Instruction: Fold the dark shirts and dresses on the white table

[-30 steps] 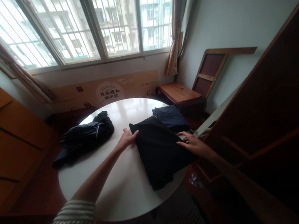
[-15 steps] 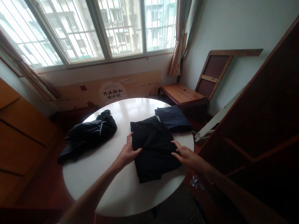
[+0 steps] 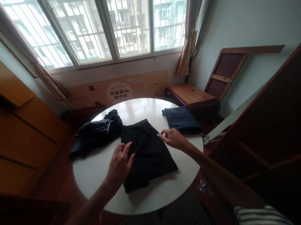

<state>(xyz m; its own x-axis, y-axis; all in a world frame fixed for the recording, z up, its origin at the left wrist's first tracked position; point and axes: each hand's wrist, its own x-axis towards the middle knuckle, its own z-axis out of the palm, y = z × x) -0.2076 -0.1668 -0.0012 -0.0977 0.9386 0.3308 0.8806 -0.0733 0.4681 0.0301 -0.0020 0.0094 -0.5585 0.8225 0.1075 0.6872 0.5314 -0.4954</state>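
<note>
A folded black garment (image 3: 145,150) lies flat at the middle of the round white table (image 3: 98,180). My left hand (image 3: 120,162) is over its left edge, thumb and fingers apart, holding nothing. At the upper right edge of the garment, my right hand (image 3: 175,138) has its thumb and forefinger drawn together on the cloth's border. A neatly folded dark navy garment (image 3: 183,120) sits beyond the right hand. To the left, a crumpled dark garment (image 3: 98,131) with a pale stripe is heaped near the table's edge, close to the black one.
A low wooden stool or bench (image 3: 187,94) stands behind the table at right. A wooden frame (image 3: 222,74) leans against the wall. Orange-brown cabinets (image 3: 21,127) are on the left, a dark wooden panel (image 3: 276,125) on the right. A barred window (image 3: 91,27) is ahead.
The black garment has shifted left, away from the folded navy one, and turned slightly. My right hand has moved up along its edge, with the fingers closing. My left hand has come nearer me.
</note>
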